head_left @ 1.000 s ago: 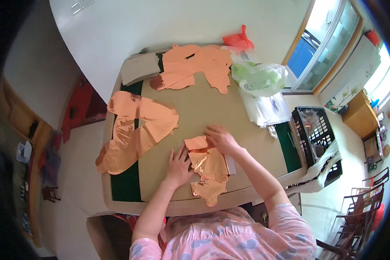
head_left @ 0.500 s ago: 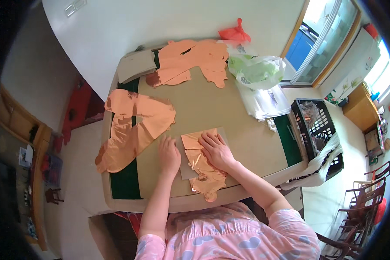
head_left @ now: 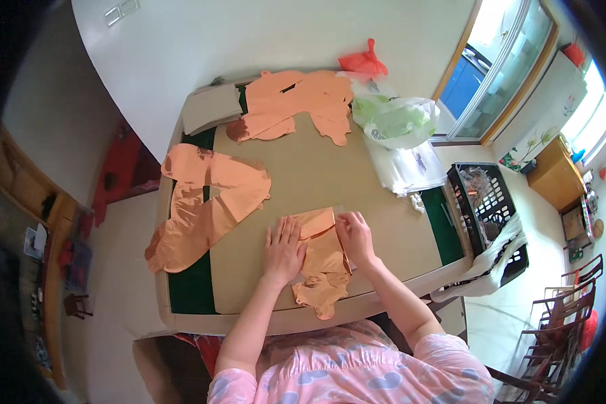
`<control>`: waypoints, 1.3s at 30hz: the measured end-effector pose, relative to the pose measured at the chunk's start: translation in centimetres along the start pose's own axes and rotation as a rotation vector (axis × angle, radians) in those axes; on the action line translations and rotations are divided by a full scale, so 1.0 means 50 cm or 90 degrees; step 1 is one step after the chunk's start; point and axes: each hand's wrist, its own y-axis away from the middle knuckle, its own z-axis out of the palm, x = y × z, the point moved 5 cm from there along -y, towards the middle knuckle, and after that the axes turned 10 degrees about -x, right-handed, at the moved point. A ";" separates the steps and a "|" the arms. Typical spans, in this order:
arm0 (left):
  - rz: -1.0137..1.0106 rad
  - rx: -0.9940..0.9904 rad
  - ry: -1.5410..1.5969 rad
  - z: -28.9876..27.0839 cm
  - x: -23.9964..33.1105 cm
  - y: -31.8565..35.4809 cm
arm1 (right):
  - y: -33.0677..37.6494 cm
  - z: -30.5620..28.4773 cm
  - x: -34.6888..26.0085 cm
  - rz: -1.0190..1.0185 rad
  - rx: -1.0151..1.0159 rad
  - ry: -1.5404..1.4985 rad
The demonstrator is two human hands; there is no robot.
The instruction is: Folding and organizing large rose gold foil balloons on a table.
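Observation:
A flat, deflated copper foil balloon [head_left: 324,254] lies partly folded near the table's front edge. Its rounded, knobbed end points toward me. My left hand [head_left: 285,252] rests flat along its left side, fingers stretched out. At its upper right edge, my right hand [head_left: 357,239] has bent fingers pinching the foil's border, which stands up slightly there. The grey card seen beneath the foil earlier is now mostly covered. Another flat foil balloon [head_left: 232,195] is spread out to the left, apart from my hands.
More copper foil balloons [head_left: 303,94] overlap at the table's far side. Left of them is a stack of grey cards [head_left: 212,111]. Clear plastic sleeves [head_left: 407,165] and a green-white plastic bag [head_left: 397,121] lie far right. A black crate [head_left: 481,202] stands beyond the right edge.
My left hand has moved right, from the bare table onto the foil's left side. My right hand has gone from lying flat on the foil to its right edge, fingers now bent.

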 end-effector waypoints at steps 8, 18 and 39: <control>0.016 0.019 0.006 -0.009 0.002 -0.004 | -0.102 0.019 0.026 0.202 -0.194 0.288; -0.010 0.007 0.021 0.003 -0.004 0.000 | -0.043 0.019 0.051 0.219 -0.247 -0.089; -0.002 0.016 0.004 -0.003 -0.007 -0.003 | 0.143 -0.027 -0.004 0.252 -0.376 -0.043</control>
